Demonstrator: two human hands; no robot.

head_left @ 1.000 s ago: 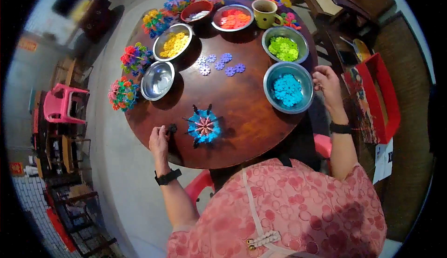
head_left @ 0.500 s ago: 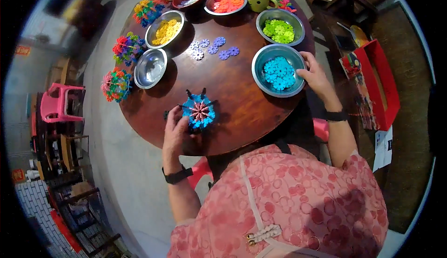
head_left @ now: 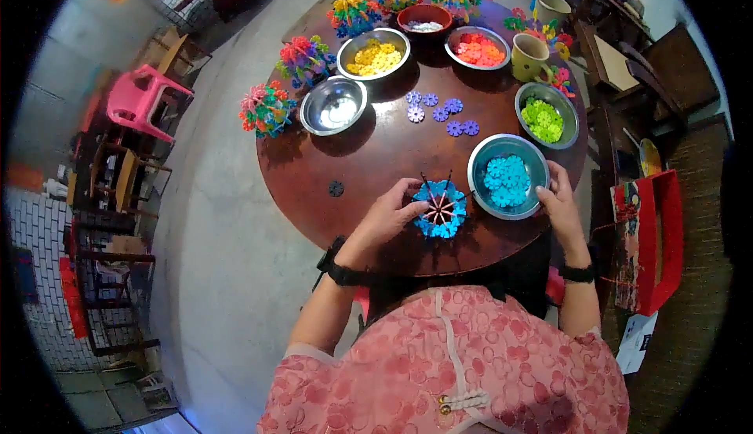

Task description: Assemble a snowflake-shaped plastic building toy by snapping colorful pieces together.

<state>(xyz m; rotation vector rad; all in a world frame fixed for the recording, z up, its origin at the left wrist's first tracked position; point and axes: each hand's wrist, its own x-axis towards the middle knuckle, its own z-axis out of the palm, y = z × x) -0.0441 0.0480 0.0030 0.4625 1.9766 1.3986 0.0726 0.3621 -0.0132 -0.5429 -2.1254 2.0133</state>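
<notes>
A half-built ball of light blue snowflake pieces with dark and red pieces at its middle (head_left: pixel 439 208) rests on the round brown table (head_left: pixel 369 159). My left hand (head_left: pixel 386 218) grips its left side. My right hand (head_left: pixel 558 199) rests on the right rim of a metal bowl of light blue pieces (head_left: pixel 507 177), with nothing seen in its fingers. One dark loose piece (head_left: pixel 336 188) lies on the table left of the ball.
Metal bowls hold green (head_left: pixel 546 115), orange-red (head_left: pixel 476 47), yellow (head_left: pixel 378 56) and white (head_left: pixel 336 106) pieces. Loose purple pieces (head_left: pixel 442 114) lie mid-table. Finished multicoloured balls (head_left: pixel 267 109) line the far-left rim. A yellow mug (head_left: pixel 530 56), a pink stool (head_left: pixel 139 101) and a red bag (head_left: pixel 651 238) stand around.
My left hand has closed on the blue ball and slid it right, next to the blue bowl. My right hand went from the bowl's upper edge to its lower right rim.
</notes>
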